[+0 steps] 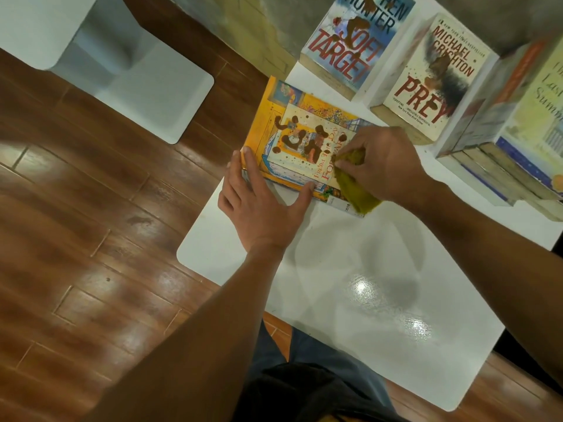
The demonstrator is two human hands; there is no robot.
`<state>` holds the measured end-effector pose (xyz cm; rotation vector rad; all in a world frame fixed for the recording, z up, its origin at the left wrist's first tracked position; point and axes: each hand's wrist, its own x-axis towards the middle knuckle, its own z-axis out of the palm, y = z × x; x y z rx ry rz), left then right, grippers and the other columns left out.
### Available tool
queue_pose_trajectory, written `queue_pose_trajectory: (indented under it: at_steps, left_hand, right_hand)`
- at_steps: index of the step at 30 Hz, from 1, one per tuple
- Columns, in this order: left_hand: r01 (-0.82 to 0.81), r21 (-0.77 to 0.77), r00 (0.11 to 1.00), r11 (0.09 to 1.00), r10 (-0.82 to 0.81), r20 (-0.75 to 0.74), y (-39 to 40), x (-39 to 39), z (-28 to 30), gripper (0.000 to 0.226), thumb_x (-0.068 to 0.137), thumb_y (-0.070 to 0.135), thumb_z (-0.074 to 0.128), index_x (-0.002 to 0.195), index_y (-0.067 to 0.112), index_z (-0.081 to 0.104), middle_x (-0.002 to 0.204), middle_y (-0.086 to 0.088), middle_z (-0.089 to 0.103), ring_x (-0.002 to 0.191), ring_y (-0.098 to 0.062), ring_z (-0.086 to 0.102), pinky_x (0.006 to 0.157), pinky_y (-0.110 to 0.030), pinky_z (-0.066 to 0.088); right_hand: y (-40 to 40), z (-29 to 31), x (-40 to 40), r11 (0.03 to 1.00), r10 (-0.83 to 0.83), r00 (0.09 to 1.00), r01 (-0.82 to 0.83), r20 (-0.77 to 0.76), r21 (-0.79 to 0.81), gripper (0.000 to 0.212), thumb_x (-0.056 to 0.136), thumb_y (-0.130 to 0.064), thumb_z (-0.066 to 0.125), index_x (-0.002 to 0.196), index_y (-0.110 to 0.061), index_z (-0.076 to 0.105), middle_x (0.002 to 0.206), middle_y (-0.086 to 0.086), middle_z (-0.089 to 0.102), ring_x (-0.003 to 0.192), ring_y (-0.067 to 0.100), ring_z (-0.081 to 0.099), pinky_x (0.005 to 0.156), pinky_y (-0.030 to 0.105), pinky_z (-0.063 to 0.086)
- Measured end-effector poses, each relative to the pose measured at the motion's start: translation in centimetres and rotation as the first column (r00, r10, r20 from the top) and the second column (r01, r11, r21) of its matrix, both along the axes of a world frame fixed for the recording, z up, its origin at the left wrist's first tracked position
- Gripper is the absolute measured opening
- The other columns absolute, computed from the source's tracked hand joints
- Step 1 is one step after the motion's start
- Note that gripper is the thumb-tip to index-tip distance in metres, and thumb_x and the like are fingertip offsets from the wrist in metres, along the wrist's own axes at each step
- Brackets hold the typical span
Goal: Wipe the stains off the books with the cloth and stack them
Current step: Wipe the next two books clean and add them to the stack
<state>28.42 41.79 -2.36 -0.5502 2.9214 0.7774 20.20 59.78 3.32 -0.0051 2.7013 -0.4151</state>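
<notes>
Head view: right hand point(384, 162) fingers pinch the green cloth point(355, 184) on the stained yellow book point(301, 141) at the counter point(380, 284) corner; left hand point(259, 196) presses flat, fingers spread; cloth partly hidden under the hand

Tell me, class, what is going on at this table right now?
A person is cleaning a yellow picture book on the white table. The left hand rests flat on its near edge, while the right hand grips a yellow-green cloth against the cover. Brown stains still dot it. Soft Target and Prey wait stained, beside a stack of books.
</notes>
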Motion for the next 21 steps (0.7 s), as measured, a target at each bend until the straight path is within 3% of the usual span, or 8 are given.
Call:
queue_pose_trajectory:
  at_steps: [4, 14, 21]
  left_hand:
    - [-0.004, 0.011, 1.0, 1.0, 0.003, 0.013, -0.1, -0.2, 0.0, 0.111, 0.078, 0.085, 0.054, 0.159, 0.016, 0.023, 0.163, -0.006, 0.024, 0.147, -0.025, 0.021, 0.12, -0.043, 0.016]
    - [-0.005, 0.003, 1.0, 1.0, 0.005, 0.025, -0.2, -0.2, -0.1, 0.11, 0.078, 0.086, 0.052, 0.159, 0.017, 0.023, 0.163, -0.005, 0.024, 0.147, -0.025, 0.022, 0.119, -0.044, 0.017]
    - [-0.004, 0.012, 1.0, 1.0, 0.004, 0.024, -0.2, -0.1, -0.2, 0.111, 0.077, 0.087, 0.052, 0.159, 0.018, 0.022, 0.163, -0.004, 0.024, 0.148, -0.024, 0.021, 0.12, -0.042, 0.015]
  right_hand:
    - [1.1, 1.0, -2.9, 0.995, -0.09, 0.995, 0.089, -0.036, -0.044, 0.028, 0.085, -0.044, 0.074, 0.109, -0.03, 0.075, 0.118, -0.003, 0.066, 0.111, 0.023, 0.056, 0.094, 0.043, 0.05]
    - [0.6, -0.3, -3.4, 0.999, 0.043, 0.993, -0.045, -0.108, -0.017, 0.024, 0.085, -0.043, 0.074, 0.105, -0.029, 0.077, 0.111, -0.003, 0.068, 0.103, 0.027, 0.06, 0.089, 0.044, 0.051]
    - [-0.2, -0.5, -0.9, 0.998, 0.031, 0.995, -0.035, -0.096, -0.049, 0.022, 0.083, -0.039, 0.078, 0.102, -0.028, 0.078, 0.111, -0.004, 0.07, 0.102, 0.026, 0.061, 0.088, 0.04, 0.052]
